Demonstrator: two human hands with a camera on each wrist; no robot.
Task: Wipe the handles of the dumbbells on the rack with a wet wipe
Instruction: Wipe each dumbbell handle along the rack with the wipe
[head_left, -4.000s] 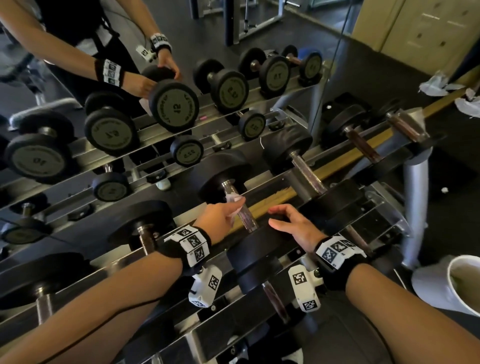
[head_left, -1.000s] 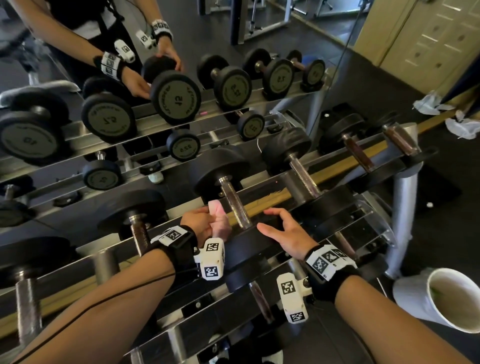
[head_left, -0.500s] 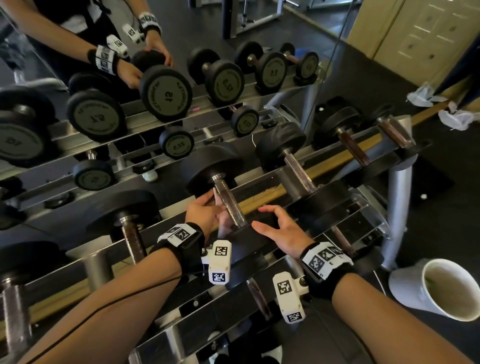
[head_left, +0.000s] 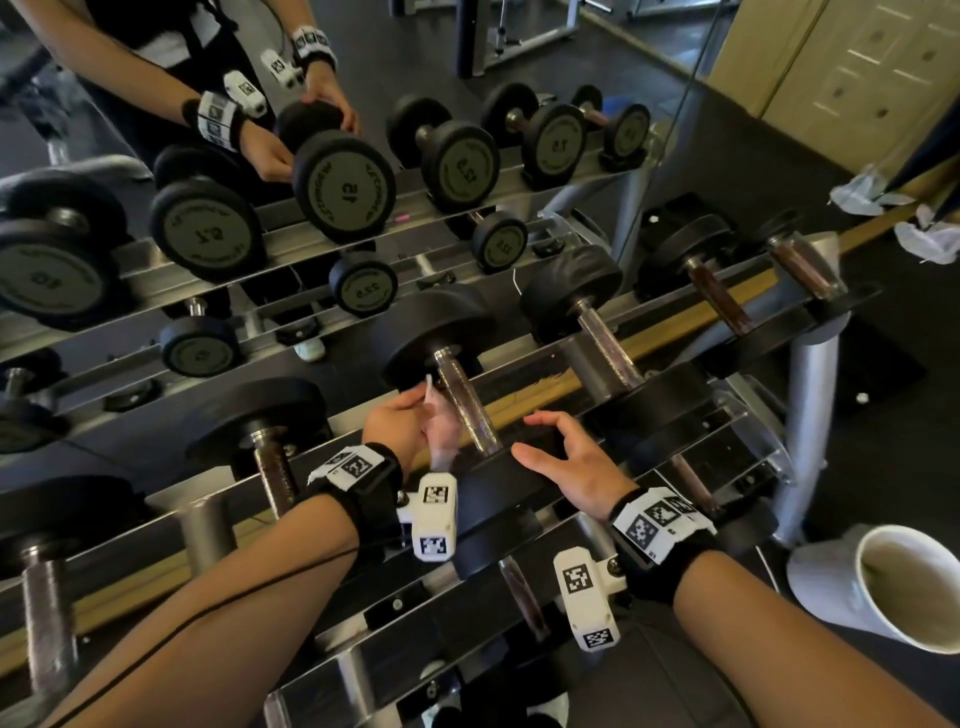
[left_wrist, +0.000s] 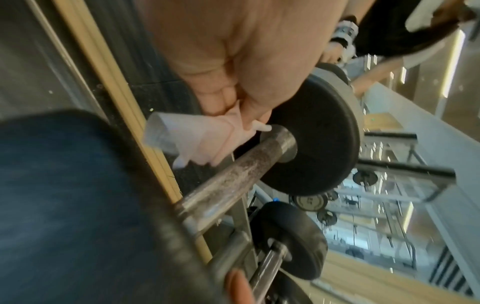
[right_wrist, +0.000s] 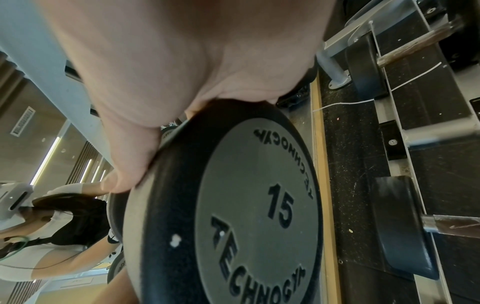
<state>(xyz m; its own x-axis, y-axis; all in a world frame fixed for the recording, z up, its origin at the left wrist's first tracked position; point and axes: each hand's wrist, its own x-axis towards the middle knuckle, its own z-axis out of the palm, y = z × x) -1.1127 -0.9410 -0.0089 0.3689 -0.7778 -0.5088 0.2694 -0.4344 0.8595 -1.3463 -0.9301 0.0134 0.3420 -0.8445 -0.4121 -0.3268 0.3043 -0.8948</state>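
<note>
On the upper tier of the rack (head_left: 670, 415) lies a black 15 dumbbell with a worn steel handle (head_left: 467, 410) (left_wrist: 239, 174). My left hand (head_left: 397, 431) (left_wrist: 233, 61) pinches a crumpled white wet wipe (head_left: 441, 434) (left_wrist: 192, 139) just left of that handle, close to the far weight head (head_left: 436, 332) (left_wrist: 319, 148). The wipe's tip touches the handle's collar. My right hand (head_left: 571, 462) (right_wrist: 182, 61) curls over the rim of the near weight head (head_left: 498, 483) (right_wrist: 246, 205), thumb along its edge.
Neighbouring dumbbells lie on both sides, with handles at left (head_left: 272, 462) and right (head_left: 605, 343). More sit on the lower tier (head_left: 519, 592). A mirror (head_left: 337, 197) behind the rack reflects everything. A white bin (head_left: 909, 587) stands at lower right, and crumpled wipes (head_left: 862, 195) lie on the floor.
My left hand, which had drawn the wipe back off the handle a second ago, has moved forward to the handle's far end. The right hand has stayed on the near weight head.
</note>
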